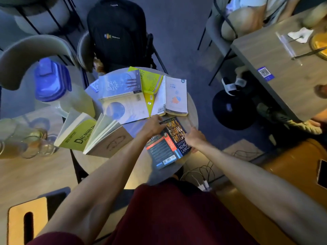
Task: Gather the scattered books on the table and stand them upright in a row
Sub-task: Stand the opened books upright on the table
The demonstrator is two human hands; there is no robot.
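Observation:
A small round table (138,167) holds several books. A dark blue book (168,144) lies open face down at the near right; my left hand (154,125) grips its far left edge and my right hand (194,138) grips its right edge. Two books stand upright at the left: a yellow-green one (77,137) and a tan one (109,140) with fanned pages. At the far side lie a pale blue book (122,96), a lime book (150,84) and a white book (175,96), all spread face down.
A plastic jug (58,89) with a blue lid and several glasses (35,144) stand left of the table. A black backpack (116,32) rests on a chair behind. Another table (286,71) is at the right, with a person seated. Cables (203,174) lie on the floor.

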